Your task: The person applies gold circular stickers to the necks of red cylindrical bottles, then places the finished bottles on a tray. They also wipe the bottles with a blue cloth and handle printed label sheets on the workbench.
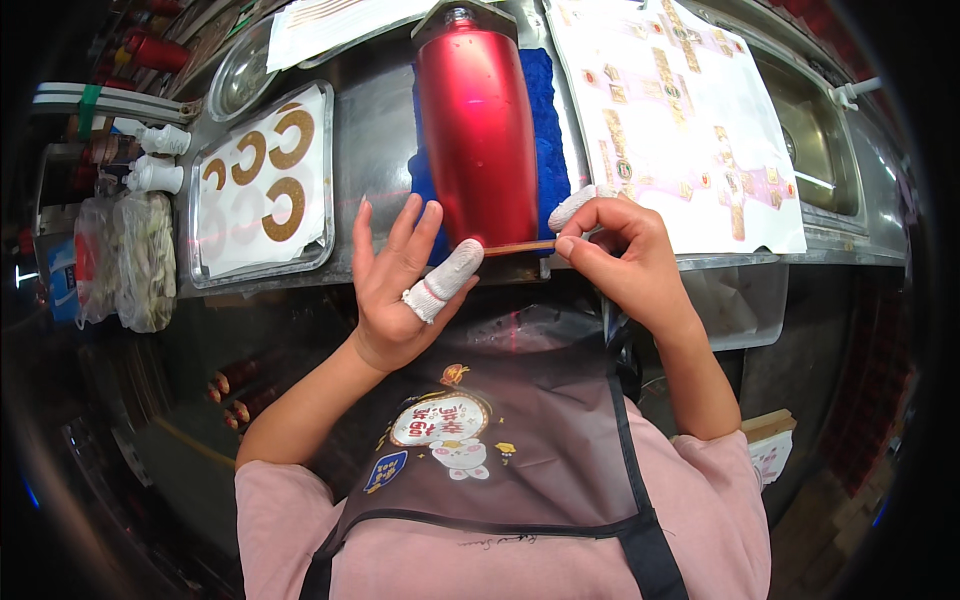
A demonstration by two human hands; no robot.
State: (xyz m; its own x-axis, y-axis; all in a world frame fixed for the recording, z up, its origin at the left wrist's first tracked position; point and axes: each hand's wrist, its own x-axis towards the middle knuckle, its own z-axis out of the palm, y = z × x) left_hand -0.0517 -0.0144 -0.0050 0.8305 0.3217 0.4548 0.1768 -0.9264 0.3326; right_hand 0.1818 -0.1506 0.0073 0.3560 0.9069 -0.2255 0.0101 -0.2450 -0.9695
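Strip (pixel 520 247), thin and brown, is stretched between the two hands right at the near end of the red vase (pixel 480 130); long axis left-right, almost level, right end a touch farther from the person. Right hand (pixel 632 262): thumb and index clamped on the strip's right end, a white-sleeved finger extended just beyond. Left hand (pixel 392 292): white-sleeved index tip at the strip's left end, thumb mostly hidden, so can't tell if that end is pinched; other fingers bare, apart, pointing away from the person. Vase's long axis runs away from the person, crosswise to the strip, neck at the far end, narrowing toward the near end; blue cloth (pixel 552 120) under it. Left: tray (pixel 262 273) with gold C-shapes (pixel 306 130). Right: printed sheet (pixel 645 243).
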